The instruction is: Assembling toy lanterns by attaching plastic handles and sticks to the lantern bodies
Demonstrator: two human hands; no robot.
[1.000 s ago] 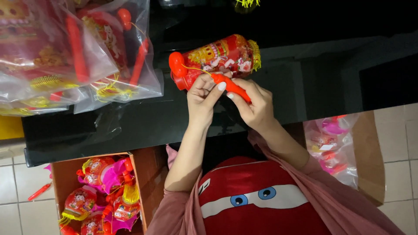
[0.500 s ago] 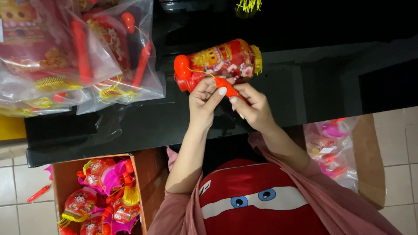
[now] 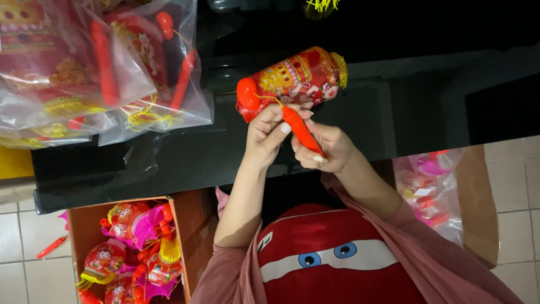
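A red cylindrical paper lantern (image 3: 295, 79) with a yellow fringe at one end and a red cap at the other lies on its side on the black tabletop (image 3: 169, 157). My left hand (image 3: 264, 132) grips the lantern's near side, with its fingertips on the top of a red plastic stick (image 3: 302, 130). My right hand (image 3: 329, 151) is closed around the lower part of that stick. A thin yellow string runs from the stick's tip to the lantern's red cap.
Clear plastic bags (image 3: 95, 67) of red lanterns and sticks lie at the table's left. A cardboard box (image 3: 180, 225) of lanterns stands on the tiled floor at lower left, another box with bagged pink toys (image 3: 430, 186) at right. A red cushion with eyes (image 3: 332, 259) rests on my lap.
The red stick has tilted steeper, its lower end swinging toward my body with my right hand. The lantern and my left hand have barely shifted.
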